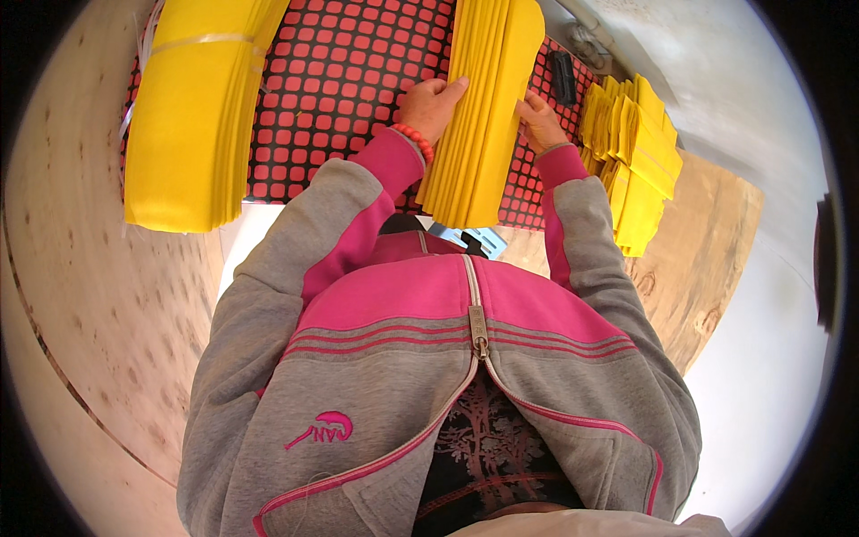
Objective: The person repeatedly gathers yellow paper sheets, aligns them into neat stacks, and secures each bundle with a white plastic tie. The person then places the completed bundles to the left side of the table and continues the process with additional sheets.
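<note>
Head view: status on the middle yellow stack [479,116]?

On the red-and-black patterned surface [309,98], between both hands, running lengthwise from the near edge toward the top of frame. Far end partly out of view.

Grip?

Left hand [431,107]: grasping the stack's left side, thumb over the layers, other fingers mostly hidden. Right hand [541,123]: fingertips at the right edge, apparently touching. Pinched or merely resting: can't tell.

Done so far?

Judging by layout only: one thick yellow stack [183,134] off to the left, pale band [210,38] across the upper part, so probably finished. Smaller yellow bundles [631,134] to the right, piled partly over one another, probably dealt with too (maybe a strip across one, too small to be sure).

Left to do?

Middle stack, most likely. Layers stepped along the left side, flatter toward the right, no band visible on the part in frame. Best guess: in progress, not closed out.

Anything else nearby?

Small black object [563,78] beyond the right hand, near the stack but apart from it. Kind unclear.

Overall fraction?

Can't tell. No total in sight; at best, left stack complete and middle one pending.
</note>
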Motion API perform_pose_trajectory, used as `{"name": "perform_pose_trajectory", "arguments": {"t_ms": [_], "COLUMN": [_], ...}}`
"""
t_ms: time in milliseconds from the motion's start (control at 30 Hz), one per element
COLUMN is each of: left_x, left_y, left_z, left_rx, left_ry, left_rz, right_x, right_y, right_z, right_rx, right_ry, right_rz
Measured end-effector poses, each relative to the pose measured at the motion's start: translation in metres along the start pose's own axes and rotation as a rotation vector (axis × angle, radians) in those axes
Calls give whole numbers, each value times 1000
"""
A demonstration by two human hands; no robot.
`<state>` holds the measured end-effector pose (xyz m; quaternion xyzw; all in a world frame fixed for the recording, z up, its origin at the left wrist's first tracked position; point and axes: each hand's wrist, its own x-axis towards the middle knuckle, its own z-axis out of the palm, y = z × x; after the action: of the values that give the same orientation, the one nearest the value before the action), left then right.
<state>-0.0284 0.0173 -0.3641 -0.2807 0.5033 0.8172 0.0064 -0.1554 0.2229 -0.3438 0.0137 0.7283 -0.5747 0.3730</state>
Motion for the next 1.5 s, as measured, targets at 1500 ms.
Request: {"name": "perform_pose_trajectory", "arguments": {"t_ms": [1500], "left_x": [6], "left_y": [-7], "left_z": [-6], "left_rx": [39], "left_ry": [-58], "left_rz": [-15], "right_x": [-3], "right_y": [-5], "right_z": [6], "right_rx": [33], "right_ry": [20], "right_rz": [8]}}
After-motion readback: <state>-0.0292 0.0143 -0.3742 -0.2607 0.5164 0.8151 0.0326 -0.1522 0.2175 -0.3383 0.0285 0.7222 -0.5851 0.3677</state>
